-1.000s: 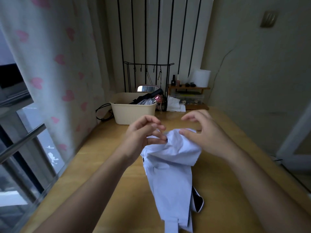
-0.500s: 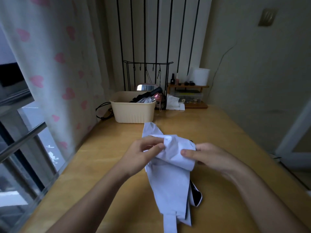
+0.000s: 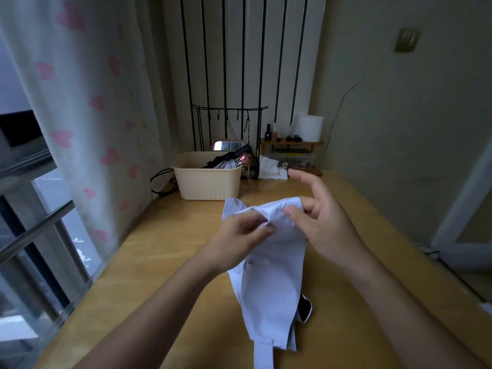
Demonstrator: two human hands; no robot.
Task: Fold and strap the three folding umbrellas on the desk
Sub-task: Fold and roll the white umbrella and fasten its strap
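Your left hand (image 3: 241, 237) pinches the bunched top of the pale umbrella (image 3: 271, 286) at centre frame, fingers curled into the fabric. Your right hand (image 3: 326, 225), just beside it, nips the same crumpled edge between thumb and a bent finger, the forefinger lifted free. The canopy runs down from both hands toward the lower edge of the frame, lying on the bench (image 3: 159, 262). Its strap (image 3: 263, 354) trails at the bottom and a black handle (image 3: 303, 311) peeks out on its right. Above centre, a cream basket (image 3: 210, 185) holds other umbrellas (image 3: 229, 162); a heart-print curtain (image 3: 80, 115) fills the upper left.
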